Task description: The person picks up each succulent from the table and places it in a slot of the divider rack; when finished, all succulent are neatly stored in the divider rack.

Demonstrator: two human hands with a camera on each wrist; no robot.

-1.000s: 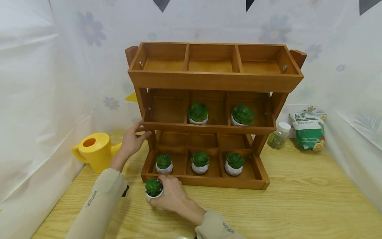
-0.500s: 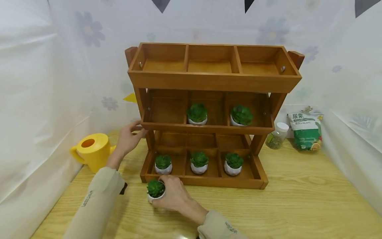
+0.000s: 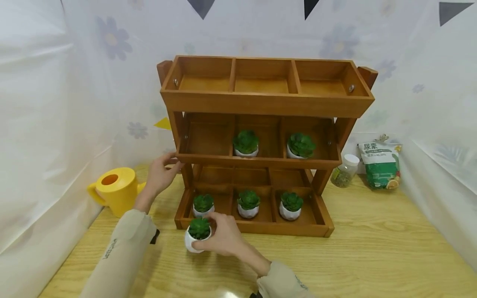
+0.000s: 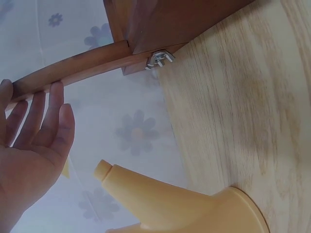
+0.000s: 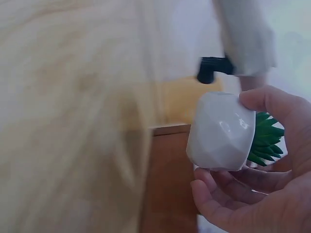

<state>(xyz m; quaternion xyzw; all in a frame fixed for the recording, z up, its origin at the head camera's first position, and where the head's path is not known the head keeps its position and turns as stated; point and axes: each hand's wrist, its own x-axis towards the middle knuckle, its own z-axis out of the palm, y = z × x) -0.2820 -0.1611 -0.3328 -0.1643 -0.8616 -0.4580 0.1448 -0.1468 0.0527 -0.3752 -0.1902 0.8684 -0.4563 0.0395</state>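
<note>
My right hand (image 3: 225, 236) holds a small potted succulent (image 3: 199, 228) by its white faceted pot, just in front of the rack's lower left corner. In the right wrist view, the thumb and fingers (image 5: 262, 179) grip the white pot (image 5: 221, 131) from opposite sides, and its green leaves (image 5: 266, 138) point toward the palm. Over at the rack's left side, my left hand (image 3: 162, 176) touches the brown wooden plant rack (image 3: 261, 103). The left wrist view shows extended fingertips resting against a wooden upright (image 4: 73, 68); the thumb is partly cut off.
Potted succulents stand in all three bottom compartments (image 3: 249, 203) and in the middle tier's centre and right ones (image 3: 300, 145). A yellow watering can (image 3: 119, 190) is at left. On the right are a lidded jar (image 3: 344, 170) and a green-white bag (image 3: 380, 165).
My right hand has raised the potted succulent slightly and brought it a little right, with the pot's side now showing. The left hand stays at the rack's side.
</note>
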